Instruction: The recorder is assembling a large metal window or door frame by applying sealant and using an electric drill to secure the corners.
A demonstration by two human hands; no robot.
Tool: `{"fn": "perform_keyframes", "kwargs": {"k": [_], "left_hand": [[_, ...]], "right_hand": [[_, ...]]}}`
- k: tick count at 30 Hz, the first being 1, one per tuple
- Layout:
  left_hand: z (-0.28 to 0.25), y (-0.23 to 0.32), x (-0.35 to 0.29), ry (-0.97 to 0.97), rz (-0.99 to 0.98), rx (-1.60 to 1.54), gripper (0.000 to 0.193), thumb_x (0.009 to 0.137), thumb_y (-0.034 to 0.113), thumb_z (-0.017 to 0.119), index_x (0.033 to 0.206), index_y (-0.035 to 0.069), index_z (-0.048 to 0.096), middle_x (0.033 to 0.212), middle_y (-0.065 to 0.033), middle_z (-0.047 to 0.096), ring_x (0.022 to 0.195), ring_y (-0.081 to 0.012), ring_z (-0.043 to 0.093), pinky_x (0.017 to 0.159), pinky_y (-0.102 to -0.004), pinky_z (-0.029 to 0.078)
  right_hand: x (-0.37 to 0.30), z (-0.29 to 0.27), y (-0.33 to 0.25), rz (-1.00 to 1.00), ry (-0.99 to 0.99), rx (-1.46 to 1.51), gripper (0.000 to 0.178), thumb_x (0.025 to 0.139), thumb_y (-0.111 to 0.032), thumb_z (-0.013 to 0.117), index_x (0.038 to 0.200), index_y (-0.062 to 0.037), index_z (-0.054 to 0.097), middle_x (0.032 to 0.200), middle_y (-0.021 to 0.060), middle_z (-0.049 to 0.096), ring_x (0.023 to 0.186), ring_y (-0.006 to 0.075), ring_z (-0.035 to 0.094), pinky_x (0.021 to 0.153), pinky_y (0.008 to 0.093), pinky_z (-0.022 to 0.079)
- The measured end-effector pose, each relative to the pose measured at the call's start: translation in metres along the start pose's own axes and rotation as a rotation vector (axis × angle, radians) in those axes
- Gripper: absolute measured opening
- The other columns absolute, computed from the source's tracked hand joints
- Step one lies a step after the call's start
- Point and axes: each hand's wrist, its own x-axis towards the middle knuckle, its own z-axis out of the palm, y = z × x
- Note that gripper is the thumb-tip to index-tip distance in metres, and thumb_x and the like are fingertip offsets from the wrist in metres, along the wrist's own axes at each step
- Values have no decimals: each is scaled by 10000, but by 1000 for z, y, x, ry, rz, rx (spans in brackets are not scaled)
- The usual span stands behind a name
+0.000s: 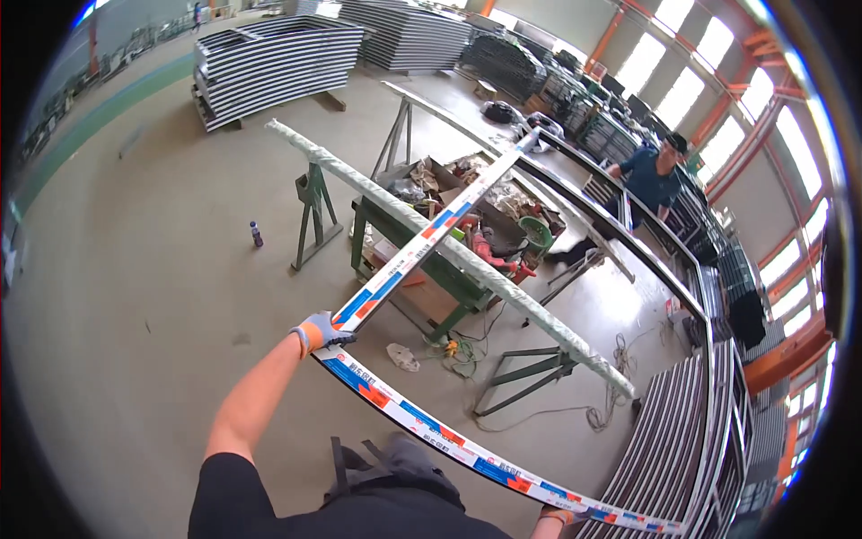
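My gloved left hand grips the corner of the film-wrapped window frame, my right hand clasps its rail at five o'clock, and a swing could knock its far end against the wrapped profile on the trestles at one o'clock.

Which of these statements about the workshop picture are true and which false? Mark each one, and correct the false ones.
1. The left hand grips the corner of a frame covered in white, blue and orange film. True.
2. That hand is bare. False: it wears a grey and orange glove.
3. A bottle stands on the floor. True.
4. The wrapped bar lies on the floor. False: it rests on green trestles.
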Motion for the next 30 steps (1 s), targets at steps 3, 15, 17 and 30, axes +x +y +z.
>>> {"fn": "perform_keyframes", "kwargs": {"k": [3,15,17,30], "left_hand": [[-45,-63,40,75,18,42,663,669,578,789,992,6,702,865,-176,715,769,-284,690,769,-370,534],[-244,-268,143,176,-19,-136,608,688,353,859,1133,9,630,999,-158,713,894,-231,682,825,-374,541],[-288,-309,147,285,-51,-38,584,697,285,860,1149,11,613,993,-128,713,899,-221,680,832,-368,542],[-544,-518,281,615,-113,336,628,765,205,764,1321,67,505,1137,-154,674,1017,-333,661,902,-420,514]], "right_hand": [[-37,-33,57,-15,114,89,635,966,-621,281,1372,-174,477,1425,71,475,1310,306,448,1108,575,332],[-155,20,342,55,294,54,834,737,-907,376,1199,-233,545,1189,41,570,1077,281,540,969,548,440],[-205,80,390,127,334,60,838,799,-856,370,1338,-224,485,1307,45,518,1184,274,492,1030,539,390],[-392,196,682,375,247,156,654,806,-632,666,1265,-185,529,1242,126,576,1178,364,521,1012,649,390]]}}
